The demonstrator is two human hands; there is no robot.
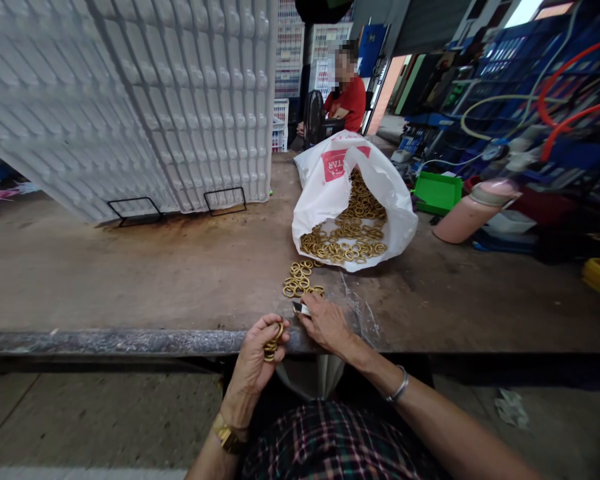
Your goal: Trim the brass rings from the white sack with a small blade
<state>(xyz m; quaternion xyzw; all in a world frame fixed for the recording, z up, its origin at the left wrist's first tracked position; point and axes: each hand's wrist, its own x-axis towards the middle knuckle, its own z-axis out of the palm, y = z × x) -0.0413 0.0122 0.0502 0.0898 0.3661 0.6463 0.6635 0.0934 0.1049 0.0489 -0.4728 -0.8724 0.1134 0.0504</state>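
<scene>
Left hand (256,348): fingers curled round several gold rings (269,348). Right hand (327,323): fingers pinched on small black-and-white tool (303,308). Just beyond right fingers, loose rings (296,283) on counter (205,287); farther out, white bag (313,193) holding more rings.

The white plastic sack (310,220) looks crinkled; before it, small round brass-coloured metal rings (299,274) look smooth. Beneath it, the brown wooden table (220,267) looks matt; left of it, ribbed white plastic trays (205,100) look glossy.
</scene>
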